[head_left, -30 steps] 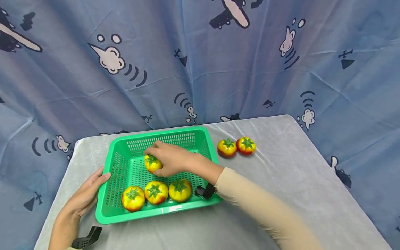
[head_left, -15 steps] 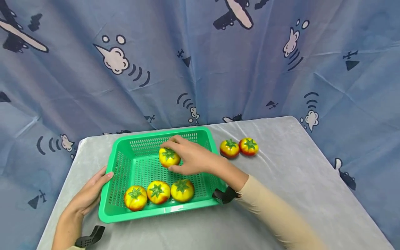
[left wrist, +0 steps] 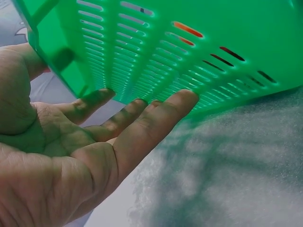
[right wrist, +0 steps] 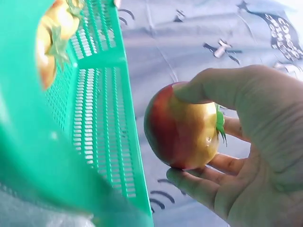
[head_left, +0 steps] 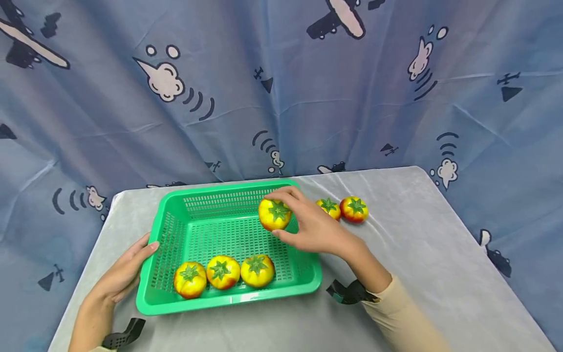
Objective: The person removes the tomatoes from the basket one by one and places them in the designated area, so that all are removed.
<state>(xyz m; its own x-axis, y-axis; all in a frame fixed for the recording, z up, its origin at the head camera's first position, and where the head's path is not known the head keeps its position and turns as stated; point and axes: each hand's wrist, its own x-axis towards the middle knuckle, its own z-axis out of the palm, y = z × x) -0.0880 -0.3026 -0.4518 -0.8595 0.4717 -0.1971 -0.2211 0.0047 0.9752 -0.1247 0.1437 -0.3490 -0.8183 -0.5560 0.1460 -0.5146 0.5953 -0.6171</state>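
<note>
My right hand (head_left: 321, 227) holds a yellow-and-red tomato (head_left: 271, 214) with a green leafy top, fingers and thumb around its sides. In the right wrist view this tomato (right wrist: 177, 127) is raised above the level of the basket rim. My left hand (head_left: 119, 278) grips the left side of the green plastic basket (head_left: 228, 303). Its thumb lies over the rim, while the fingers (left wrist: 147, 135) touch the slotted outer wall. Along the basket's near side sit a left tomato (head_left: 190, 281), a middle tomato (head_left: 223, 273) and a right tomato (head_left: 257, 271).
Behind my right hand, a partly hidden tomato (head_left: 331, 210) and a redder tomato (head_left: 354, 210) lie side by side on the grey cloth-covered table (head_left: 422, 234). A blue patterned curtain (head_left: 281, 88) hangs along the table's back edge.
My right hand has lifted the tomato off the basket's floor and carried it rightward to the basket's right side. My left hand keeps its place at the basket's left rim.
</note>
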